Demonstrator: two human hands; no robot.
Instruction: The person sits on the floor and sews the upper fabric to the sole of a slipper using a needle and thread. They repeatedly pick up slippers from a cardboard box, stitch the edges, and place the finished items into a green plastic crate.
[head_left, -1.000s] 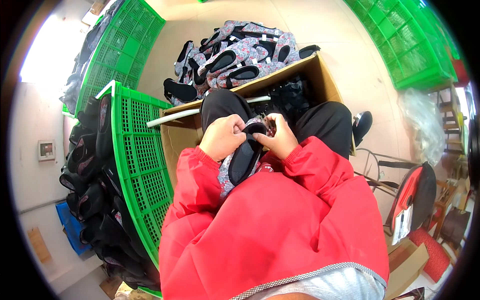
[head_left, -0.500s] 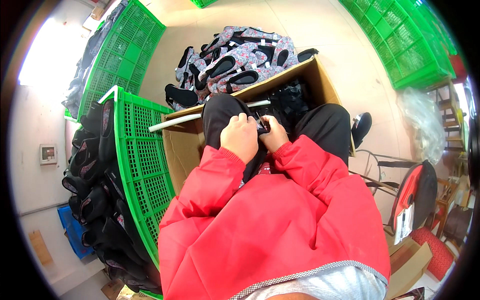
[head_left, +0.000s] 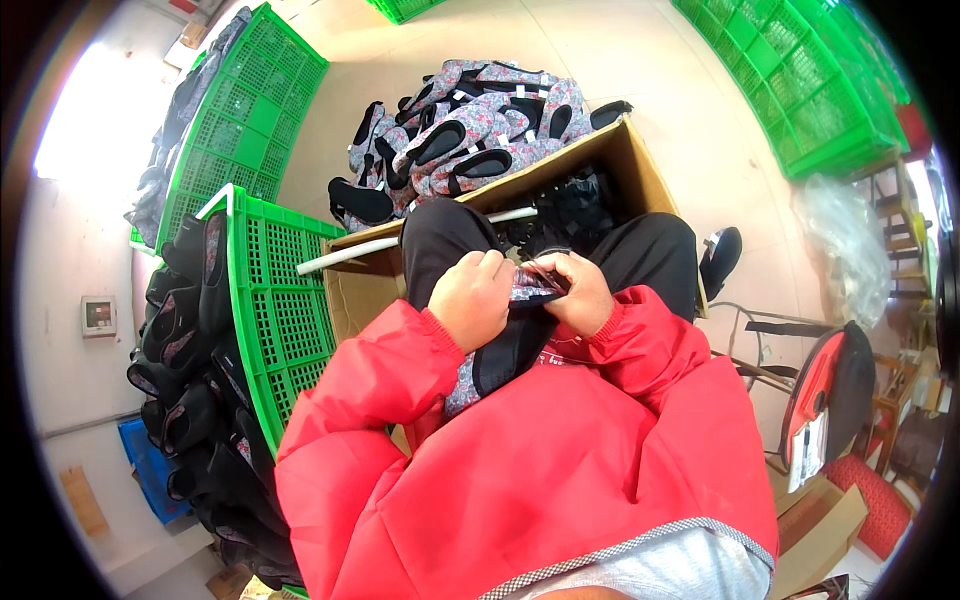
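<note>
Between my knees is a slip-on shoe [head_left: 464, 390] of grey and red floral fabric with black parts, partly hidden by my sleeves and hands. My left hand [head_left: 474, 300] is closed on its upper end, knuckles up. Opposite it, my right hand [head_left: 580, 292] pinches the edge of the same shoe. A thin dark tool [head_left: 543, 272] shows at the right fingers; its kind is too small to make out. The two hands are close together, with a strip of floral fabric showing between them.
A cardboard box [head_left: 648, 172] with black items stands before my knees, a white tube [head_left: 350, 254] across it. Beyond lies a pile of floral shoes [head_left: 470, 130]. A green crate [head_left: 283, 310] with black shoes [head_left: 190, 400] is at left; more green crates [head_left: 790, 80] stand far right.
Both hands have come slightly nearer to me, and the right has moved right, widening the gap. More floral fabric now shows between them and by my left sleeve.
</note>
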